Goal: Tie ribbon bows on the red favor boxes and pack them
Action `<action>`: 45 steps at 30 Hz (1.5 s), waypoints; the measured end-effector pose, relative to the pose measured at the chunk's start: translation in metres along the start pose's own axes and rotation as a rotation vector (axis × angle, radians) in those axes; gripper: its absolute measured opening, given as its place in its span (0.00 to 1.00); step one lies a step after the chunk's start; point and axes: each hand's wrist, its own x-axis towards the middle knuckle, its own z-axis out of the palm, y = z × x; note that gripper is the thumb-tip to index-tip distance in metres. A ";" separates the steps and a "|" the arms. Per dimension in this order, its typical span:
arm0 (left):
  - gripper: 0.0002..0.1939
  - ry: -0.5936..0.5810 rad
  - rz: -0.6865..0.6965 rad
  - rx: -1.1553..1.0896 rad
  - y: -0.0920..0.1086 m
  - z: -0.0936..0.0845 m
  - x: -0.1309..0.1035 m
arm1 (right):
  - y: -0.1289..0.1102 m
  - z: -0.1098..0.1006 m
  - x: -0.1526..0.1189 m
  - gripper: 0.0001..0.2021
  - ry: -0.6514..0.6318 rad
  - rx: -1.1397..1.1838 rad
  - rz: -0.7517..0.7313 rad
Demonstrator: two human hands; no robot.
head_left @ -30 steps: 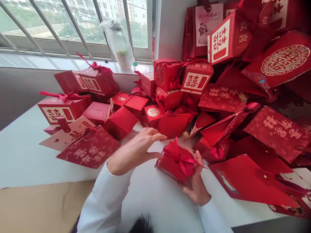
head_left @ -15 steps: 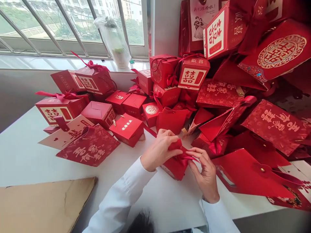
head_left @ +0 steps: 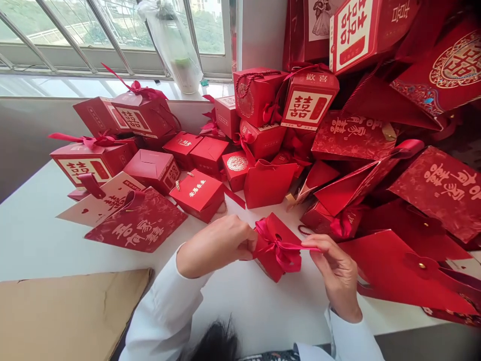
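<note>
A small red box (head_left: 280,223) stands on the white table in front of me, with a pinkish-red ribbon bow (head_left: 278,245) tied on top. My right hand (head_left: 336,271) pinches one ribbon end between thumb and fingers, and that end is stretched out to the right of the bow. On the box's left side, my left hand (head_left: 220,245) is closed with its fingertips pressed together. What it grips there is hidden behind the fingers, though ribbon and the box's left edge lie right beside it.
Many red gift boxes (head_left: 197,193) and bags (head_left: 135,220) cover the white table (head_left: 33,235) behind and to the right. A brown cardboard piece (head_left: 67,311) lies front left. A bagged cup (head_left: 184,65) stands on the sill.
My hands have moved apart, left hand leftward and right hand rightward, drawing a ribbon end out. The bow and box top now show between them. The view has shifted slightly.
</note>
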 end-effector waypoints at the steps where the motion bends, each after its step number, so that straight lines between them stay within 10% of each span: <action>1: 0.08 -0.008 -0.011 0.012 0.000 0.001 0.002 | 0.000 -0.001 0.000 0.08 0.021 -0.001 0.012; 11: 0.11 0.060 0.015 0.027 -0.006 0.003 0.002 | 0.000 0.007 0.008 0.06 0.135 0.041 0.182; 20: 0.06 0.265 0.001 0.194 -0.015 0.009 -0.001 | 0.005 0.014 -0.003 0.15 -0.123 0.210 0.346; 35: 0.06 0.280 0.045 0.002 -0.015 0.003 -0.005 | -0.040 0.039 -0.008 0.22 -0.178 -0.436 -0.361; 45: 0.07 0.333 0.017 0.025 0.002 0.021 0.019 | -0.045 0.044 0.003 0.14 -0.093 -0.329 -0.346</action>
